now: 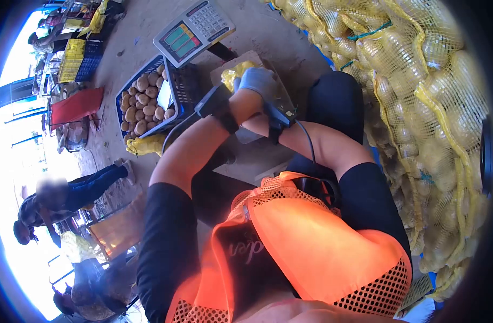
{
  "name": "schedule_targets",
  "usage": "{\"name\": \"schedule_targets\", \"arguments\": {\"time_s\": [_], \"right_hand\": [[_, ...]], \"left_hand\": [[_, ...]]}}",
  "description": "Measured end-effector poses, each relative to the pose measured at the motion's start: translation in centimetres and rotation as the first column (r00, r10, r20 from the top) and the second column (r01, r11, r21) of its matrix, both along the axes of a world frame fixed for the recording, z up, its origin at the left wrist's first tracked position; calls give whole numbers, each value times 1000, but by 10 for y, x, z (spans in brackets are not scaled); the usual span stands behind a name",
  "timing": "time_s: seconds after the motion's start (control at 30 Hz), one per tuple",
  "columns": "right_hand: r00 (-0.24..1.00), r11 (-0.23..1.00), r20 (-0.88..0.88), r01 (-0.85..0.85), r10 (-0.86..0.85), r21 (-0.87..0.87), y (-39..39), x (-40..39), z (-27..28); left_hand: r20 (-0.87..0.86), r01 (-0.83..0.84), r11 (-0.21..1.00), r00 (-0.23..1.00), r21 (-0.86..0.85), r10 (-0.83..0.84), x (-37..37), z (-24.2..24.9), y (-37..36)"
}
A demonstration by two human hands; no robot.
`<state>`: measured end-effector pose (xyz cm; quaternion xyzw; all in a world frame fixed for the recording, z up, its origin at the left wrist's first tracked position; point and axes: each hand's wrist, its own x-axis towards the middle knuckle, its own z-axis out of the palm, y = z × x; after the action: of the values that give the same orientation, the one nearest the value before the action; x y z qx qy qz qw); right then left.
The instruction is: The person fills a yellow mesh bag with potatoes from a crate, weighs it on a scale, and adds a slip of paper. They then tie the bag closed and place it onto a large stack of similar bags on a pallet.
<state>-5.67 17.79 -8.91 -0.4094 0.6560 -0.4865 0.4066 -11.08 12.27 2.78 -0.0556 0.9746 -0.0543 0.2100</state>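
My forearms cross in front of me over a scale platform (pixel 250 57). My left hand (pixel 259 82), in a grey glove, is closed in a fist-like shape against a bunched yellow mesh bag (pixel 233 73), and seems to grip it. My right hand is hidden beneath the left wrist, so its fingers cannot be made out. Each wrist carries a strapped dark device with a cable. Left of my hands stands a blue plastic crate (pixel 172 89) holding many potatoes (pixel 143 102). A white scale display (pixel 194 31) with green screens and a keypad rises above the crate.
Filled mesh sacks of potatoes (pixel 419 107) are stacked along my right side. Another yellow mesh bag (pixel 145 145) lies by the crate's near corner. A red folded seat or sheet (pixel 77 107), yellow and blue crates (pixel 80 60), and people (pixel 68 196) are farther left.
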Motion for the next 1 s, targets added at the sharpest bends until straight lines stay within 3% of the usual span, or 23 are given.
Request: {"name": "schedule_targets", "arguments": {"time_s": [0.07,0.1,0.17,0.2,0.23,0.27,0.3,0.33,0.37,0.43,0.47,0.5,0.53,0.57,0.6,0.63,0.7,0.77,0.83,0.9,0.93,0.97,1.0], "right_hand": [[1000,985,-16,-15,13,-172,-29,19,-80],[1000,985,-10,-10,9,-170,-35,24,-71],[782,872,-394,469,-484,-140,-43,26,-26],[781,870,-392,473,-486,-137,-36,11,6],[848,901,-329,432,-416,-26,-25,-8,45],[904,924,-256,374,-343,81,-18,-21,67],[907,935,-250,353,-338,18,-15,-35,68],[922,933,-162,360,-352,21,-12,-45,68],[933,937,124,319,-337,142,-11,-58,79],[690,928,621,264,-372,262,-18,-78,81],[461,914,795,282,-394,290,-23,-80,75],[312,899,855,288,-414,329,-24,-82,79],[315,898,854,292,-415,329,-24,-85,82],[171,911,920,287,-352,296,-24,-88,83],[25,924,960,279,-280,263,-24,-89,82],[7,962,987,226,-159,153,-23,-93,80],[102,979,985,162,-139,121,-20,-91,82],[197,990,974,111,-110,90,-18,-91,85],[612,957,763,-35,-207,288,-16,-92,85],[872,907,452,-22,-188,421,-10,-92,105],[873,907,450,-21,-189,422,-8,-91,97],[957,957,213,141,-198,254,-6,-90,81],[968,967,-31,251,-250,44,-6,-87,74]], "left_hand": [[215,11,1000,977,24,-16,-12,-3,7],[220,15,1000,975,27,-20,-13,0,6],[40,-36,968,999,250,26,-9,17,-7],[-61,-141,874,980,465,190,-12,7,-26],[-120,-202,720,921,664,370,-17,-3,-50],[62,-393,363,747,845,662,-18,-1,-68],[73,-194,34,519,980,851,-1,-11,-110],[136,-219,-70,301,973,944,15,-4,-123],[215,-167,-170,312,971,925,41,3,-128],[301,-168,-276,143,946,943,76,-7,-116],[286,-106,-272,150,956,946,88,-5,-97],[166,-70,-154,214,986,963,96,-2,-78],[-27,-23,34,271,999,962,98,4,-56],[-144,-33,161,303,986,942,99,4,-34],[-342,-164,474,500,865,796,98,20,-16],[-381,-187,575,582,797,718,93,25,-8],[-408,-204,672,659,712,632,81,35,-11],[-653,-99,888,642,449,402,56,39,-30],[-699,-50,884,593,465,401,36,18,-60],[-643,-82,839,603,538,472,31,-25,-94],[-303,-200,506,600,839,741,29,-46,-110],[117,-306,69,548,950,828,27,-56,-117],[118,-306,68,550,950,827,27,-54,-116]]}}
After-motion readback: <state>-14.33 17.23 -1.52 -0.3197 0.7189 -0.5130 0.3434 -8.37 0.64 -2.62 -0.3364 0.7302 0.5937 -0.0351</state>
